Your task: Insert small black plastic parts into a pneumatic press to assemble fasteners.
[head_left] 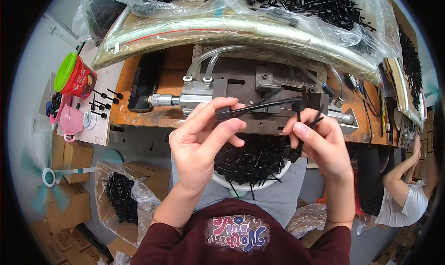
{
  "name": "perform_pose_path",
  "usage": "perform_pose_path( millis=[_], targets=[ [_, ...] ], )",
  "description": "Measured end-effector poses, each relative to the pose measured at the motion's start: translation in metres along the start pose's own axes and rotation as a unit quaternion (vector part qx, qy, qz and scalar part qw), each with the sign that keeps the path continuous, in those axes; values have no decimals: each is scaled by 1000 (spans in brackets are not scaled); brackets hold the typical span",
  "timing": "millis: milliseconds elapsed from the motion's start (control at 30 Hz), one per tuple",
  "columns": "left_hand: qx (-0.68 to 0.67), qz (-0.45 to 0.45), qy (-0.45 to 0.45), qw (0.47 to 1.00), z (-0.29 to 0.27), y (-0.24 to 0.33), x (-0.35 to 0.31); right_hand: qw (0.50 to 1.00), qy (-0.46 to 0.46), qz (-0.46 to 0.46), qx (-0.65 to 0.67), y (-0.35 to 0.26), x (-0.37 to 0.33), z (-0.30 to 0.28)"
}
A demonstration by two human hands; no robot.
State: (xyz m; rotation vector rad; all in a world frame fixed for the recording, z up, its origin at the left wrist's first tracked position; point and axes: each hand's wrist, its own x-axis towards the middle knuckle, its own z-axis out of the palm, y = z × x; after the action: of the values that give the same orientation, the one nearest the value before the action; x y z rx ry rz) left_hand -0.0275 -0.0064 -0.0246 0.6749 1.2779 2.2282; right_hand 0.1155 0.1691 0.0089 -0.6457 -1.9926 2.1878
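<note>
Above the front edge of the bench I hold a long black plastic part, with a knob-like head and a thin rod that looks threaded. My left hand pinches its head between thumb and fingers, and the rod points right, toward my other hand. Closed around a few similar black parts, my right hand keeps them at different angles, one head touching or overlapping the rod's tip. Below both hands, a white bowl on my lap is heaped with such parts. A metal fixture lies just behind the hands.
Pneumatic cylinders with clear tubes flank the fixture. A plastic-lined tray of black parts spans the back. At left are a red bucket, a pink cup, a fan and cartons. Another person works at right.
</note>
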Motion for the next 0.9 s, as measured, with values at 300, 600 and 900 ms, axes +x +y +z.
perform_pose_path(
  millis=[300,600,900],
  targets=[
    [216,97,-78,968,13,-25,-14,948,41,-100,298,51,1,45],
    [200,96,-37,974,2,-16,-11,941,144,-102,288,50,-15,44],
    [505,337,-142,782,-1,-49,-16,937,208,-127,249,61,-37,37]
  ],
)
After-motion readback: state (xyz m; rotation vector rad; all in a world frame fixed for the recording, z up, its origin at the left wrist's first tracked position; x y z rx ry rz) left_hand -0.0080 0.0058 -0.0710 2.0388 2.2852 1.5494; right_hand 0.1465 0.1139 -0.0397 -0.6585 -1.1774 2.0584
